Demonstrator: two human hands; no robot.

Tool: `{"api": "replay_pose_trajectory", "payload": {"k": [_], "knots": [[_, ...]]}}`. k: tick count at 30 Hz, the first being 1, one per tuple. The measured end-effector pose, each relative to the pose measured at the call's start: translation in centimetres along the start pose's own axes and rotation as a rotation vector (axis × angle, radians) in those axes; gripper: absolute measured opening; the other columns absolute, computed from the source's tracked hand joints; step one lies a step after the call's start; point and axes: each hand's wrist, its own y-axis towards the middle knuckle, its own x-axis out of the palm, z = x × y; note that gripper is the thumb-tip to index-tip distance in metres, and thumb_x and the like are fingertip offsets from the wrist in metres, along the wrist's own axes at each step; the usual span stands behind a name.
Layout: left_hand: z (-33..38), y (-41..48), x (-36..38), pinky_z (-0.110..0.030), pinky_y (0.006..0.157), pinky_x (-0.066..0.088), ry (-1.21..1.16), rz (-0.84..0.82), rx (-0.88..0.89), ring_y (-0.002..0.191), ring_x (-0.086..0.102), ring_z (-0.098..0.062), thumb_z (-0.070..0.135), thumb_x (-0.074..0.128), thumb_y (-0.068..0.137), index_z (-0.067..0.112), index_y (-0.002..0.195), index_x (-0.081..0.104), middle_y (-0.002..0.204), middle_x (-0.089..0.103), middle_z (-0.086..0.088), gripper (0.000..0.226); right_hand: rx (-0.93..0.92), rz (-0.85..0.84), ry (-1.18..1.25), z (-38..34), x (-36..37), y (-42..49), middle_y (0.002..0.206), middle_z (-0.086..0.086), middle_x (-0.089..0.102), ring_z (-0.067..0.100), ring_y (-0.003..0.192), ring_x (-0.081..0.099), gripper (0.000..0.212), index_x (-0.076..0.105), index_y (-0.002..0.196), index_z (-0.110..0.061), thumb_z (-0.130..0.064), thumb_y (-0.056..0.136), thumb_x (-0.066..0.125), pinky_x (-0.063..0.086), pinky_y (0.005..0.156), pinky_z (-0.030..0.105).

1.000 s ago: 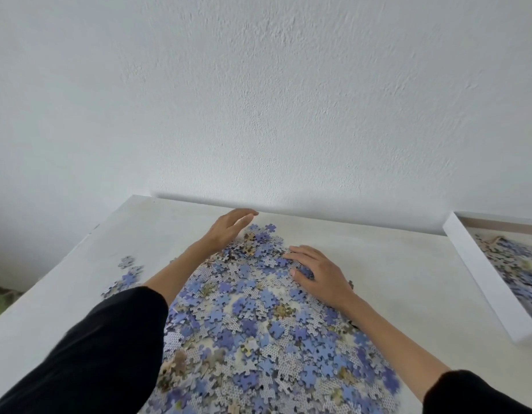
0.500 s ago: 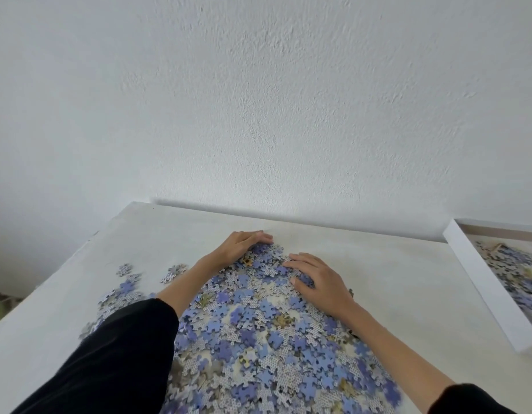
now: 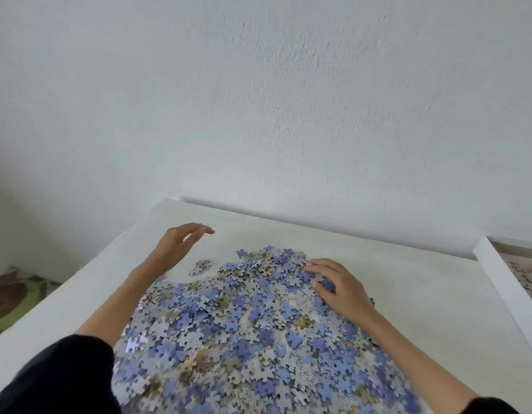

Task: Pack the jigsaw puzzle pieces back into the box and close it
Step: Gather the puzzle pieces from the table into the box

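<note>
Resting on the far right part of the pile of puzzle pieces (image 3: 243, 330), the right hand (image 3: 341, 289) has its fingers spread flat over the pieces, gripping none. The left hand (image 3: 176, 248) hovers just beyond the pile's far left edge, fingers apart and loosely bent, holding nothing. The pile covers the tabletop (image 3: 423, 288); the box (image 3: 503, 282), lidless with some pieces inside, sits well to the pile's right.
</note>
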Motion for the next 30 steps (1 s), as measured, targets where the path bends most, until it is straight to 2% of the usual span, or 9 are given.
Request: {"api": "replay_pose_trajectory", "payload": {"k": [3,6,9,11,13,16,20,24,30], "knots": [[-3.8,-2.2,-2.4,-0.029,0.096,0.038,0.138,0.066,-0.123,0.116,0.054,-0.02,0.023,0.042,0.098,0.027,0.107,0.063,0.119,0.062,0.001,0.023,-0.004,0.002,-0.009,0.0,-0.1,0.0,0.134,-0.019,0.042,-0.003,0.126,0.029,0.03,0.053,0.121,-0.037,-0.03,0.093,0.05,0.028,0.1,0.024],[-5.8,-3.9,-2.5,-0.036,0.107,0.032,0.207,0.018,-0.254,0.126,0.046,-0.022,0.03,0.037,0.099,0.016,0.126,0.056,0.135,0.052,-0.004,0.036,-0.004,0.004,-0.013,0.0,-0.1,0.0,0.134,-0.019,0.043,0.0,0.128,0.031,0.029,0.054,0.121,-0.037,-0.03,0.092,0.051,0.031,0.102,0.028],[-5.6,-4.8,-1.4,-0.037,0.115,0.019,0.184,-0.034,-0.251,0.138,0.029,-0.019,0.033,0.032,0.099,0.018,0.137,0.043,0.146,0.037,0.0,0.043,-0.008,0.006,-0.025,-0.2,-0.1,0.0,0.134,-0.018,0.043,-0.003,0.125,0.029,0.029,0.054,0.121,-0.036,-0.03,0.092,0.051,0.031,0.1,0.024],[-4.7,-5.1,-0.7,-0.037,0.115,0.018,0.169,-0.053,-0.242,0.139,0.025,-0.017,0.036,0.029,0.099,0.019,0.139,0.039,0.148,0.034,0.001,0.045,-0.013,0.006,-0.027,-0.2,-0.1,0.0,0.134,-0.017,0.044,-0.004,0.124,0.03,0.029,0.054,0.121,-0.035,-0.03,0.092,0.051,0.03,0.099,0.024],[-3.2,-5.3,0.0,-0.036,0.113,0.019,0.138,-0.084,-0.23,0.138,0.025,-0.015,0.051,0.025,0.095,0.019,0.14,0.037,0.148,0.033,0.003,0.056,-0.014,0.004,-0.027,-0.1,-0.2,0.0,0.135,-0.016,0.044,0.0,0.126,0.033,0.029,0.054,0.12,-0.036,-0.029,0.092,0.051,0.031,0.099,0.024],[-1.4,-5.8,0.6,-0.03,0.108,0.019,0.088,-0.147,-0.179,0.135,0.023,-0.009,0.08,0.015,0.078,0.019,0.14,0.037,0.145,0.032,0.007,0.089,-0.017,0.0,-0.037,-0.2,-0.3,0.0,0.135,-0.016,0.045,0.005,0.128,0.036,0.029,0.054,0.12,-0.037,-0.028,0.092,0.052,0.032,0.097,0.024],[0.4,-6.2,0.1,-0.028,0.102,0.029,0.003,-0.119,-0.188,0.132,0.037,-0.023,0.035,0.028,0.1,0.015,0.139,0.039,0.144,0.04,-0.004,0.045,-0.018,0.0,-0.046,-0.4,-0.3,0.0,0.135,-0.014,0.045,0.006,0.128,0.037,0.029,0.054,0.12,-0.036,-0.028,0.092,0.052,0.033,0.096,0.025],[0.7,-8.0,-2.6,-0.025,0.104,0.029,0.014,-0.048,-0.204,0.13,0.041,-0.021,0.03,0.03,0.1,0.013,0.132,0.048,0.139,0.047,-0.006,0.04,-0.018,0.001,-0.046,-0.4,-0.3,-0.1,0.136,-0.012,0.046,0.009,0.128,0.039,0.029,0.054,0.12,-0.036,-0.027,0.092,0.052,0.036,0.098,0.031],[-0.4,-14.9,-5.0,-0.021,0.103,0.025,0.035,0.018,-0.342,0.127,0.042,-0.014,0.03,0.032,0.1,0.015,0.129,0.052,0.137,0.049,-0.002,0.039,-0.04,0.014,-0.048,-0.4,-0.2,-0.3,0.134,-0.009,0.049,0.012,0.126,0.042,0.029,0.056,0.12,-0.032,-0.028,0.092,0.052,0.039,0.093,0.031]]}}
